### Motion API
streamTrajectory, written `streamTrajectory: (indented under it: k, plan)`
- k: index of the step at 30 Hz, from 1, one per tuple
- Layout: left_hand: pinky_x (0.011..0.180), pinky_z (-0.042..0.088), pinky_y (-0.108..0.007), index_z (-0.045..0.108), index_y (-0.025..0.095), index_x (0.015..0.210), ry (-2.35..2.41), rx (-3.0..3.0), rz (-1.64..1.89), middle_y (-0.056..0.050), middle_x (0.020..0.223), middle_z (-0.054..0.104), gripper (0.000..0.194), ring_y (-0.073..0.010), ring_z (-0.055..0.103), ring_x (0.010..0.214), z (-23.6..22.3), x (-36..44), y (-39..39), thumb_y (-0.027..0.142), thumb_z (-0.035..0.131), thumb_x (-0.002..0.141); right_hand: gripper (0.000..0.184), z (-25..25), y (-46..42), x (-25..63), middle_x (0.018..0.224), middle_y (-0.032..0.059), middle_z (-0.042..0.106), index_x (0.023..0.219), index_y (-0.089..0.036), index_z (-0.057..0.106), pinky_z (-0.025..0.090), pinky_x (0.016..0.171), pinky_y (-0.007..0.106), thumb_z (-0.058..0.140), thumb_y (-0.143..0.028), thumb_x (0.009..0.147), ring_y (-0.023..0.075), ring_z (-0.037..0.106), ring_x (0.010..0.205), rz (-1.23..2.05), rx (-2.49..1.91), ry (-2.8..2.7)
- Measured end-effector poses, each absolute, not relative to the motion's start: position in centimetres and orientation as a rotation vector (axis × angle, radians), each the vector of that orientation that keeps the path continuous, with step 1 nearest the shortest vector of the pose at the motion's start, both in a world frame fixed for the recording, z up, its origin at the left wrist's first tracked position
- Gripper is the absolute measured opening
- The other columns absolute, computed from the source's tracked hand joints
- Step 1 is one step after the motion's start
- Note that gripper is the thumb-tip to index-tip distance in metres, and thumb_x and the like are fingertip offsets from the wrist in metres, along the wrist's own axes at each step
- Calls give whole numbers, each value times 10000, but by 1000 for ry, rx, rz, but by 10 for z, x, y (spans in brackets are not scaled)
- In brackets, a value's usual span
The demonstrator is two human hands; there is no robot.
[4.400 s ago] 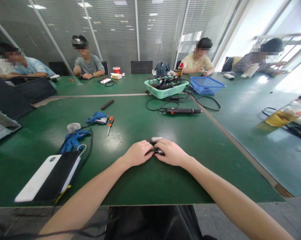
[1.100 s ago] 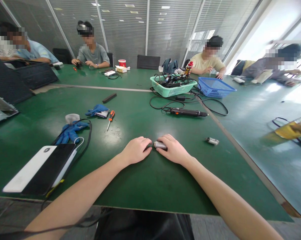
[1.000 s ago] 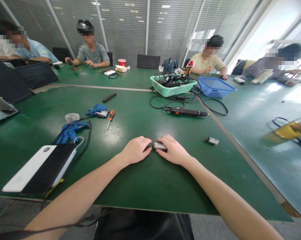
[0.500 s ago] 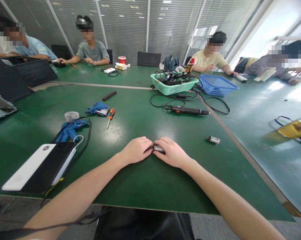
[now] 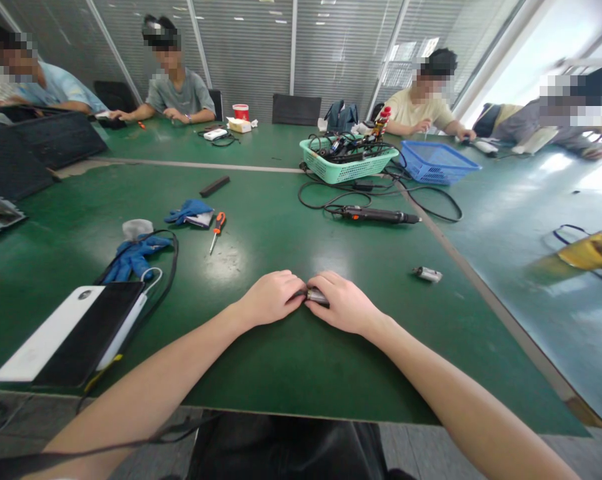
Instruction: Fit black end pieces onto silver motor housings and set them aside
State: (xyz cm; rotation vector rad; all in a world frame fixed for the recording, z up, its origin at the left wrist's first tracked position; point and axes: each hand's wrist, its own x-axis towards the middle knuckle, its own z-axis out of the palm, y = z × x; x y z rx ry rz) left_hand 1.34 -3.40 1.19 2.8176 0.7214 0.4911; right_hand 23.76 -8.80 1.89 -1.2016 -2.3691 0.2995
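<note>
My right hand (image 5: 341,301) is closed around a small silvery cylinder with a dark end, perhaps a small motor (image 5: 317,297). Its fingers cover much of the part. Against its left end, my left hand (image 5: 275,297) pinches a small dark piece (image 5: 299,293), mostly hidden by the fingers. Both hands meet low over the green table (image 5: 301,373), near its front edge. A similar silvery cylinder (image 5: 427,274) lies on its side farther right, apart from my hands.
An orange-handled screwdriver (image 5: 218,231), blue gloves (image 5: 137,256) and a white-and-black device (image 5: 81,333) lie left. Ahead are a black electric screwdriver (image 5: 378,215), a green basket (image 5: 353,171) of cables and a blue basket (image 5: 438,164). Several people sit around the table.
The view has tilted slightly, so the far part of the table sits a little higher in the picture. My hands keep almost the same grip and place.
</note>
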Motion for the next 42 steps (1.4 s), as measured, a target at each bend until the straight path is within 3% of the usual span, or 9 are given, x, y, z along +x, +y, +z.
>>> streamTrajectory:
  k: [19,42]
  plan:
    - [765,474,-318,626,171,943,715,2844,488,-52,897,654,163,-195,597,853,11,13,-34,270,512,1003,253,18,-87,242,1112,109,678,1194,-204,616,529,945,418,591,-280,954,269,627,1067,268,-1203,-2410]
    - [762,477,-319,625,168,961,714,2845,528,-50,892,658,154,-193,598,846,9,14,-33,268,519,1008,219,17,-85,246,1088,107,677,1137,-186,638,535,935,409,598,-243,929,260,630,1029,242,-1192,-2418]
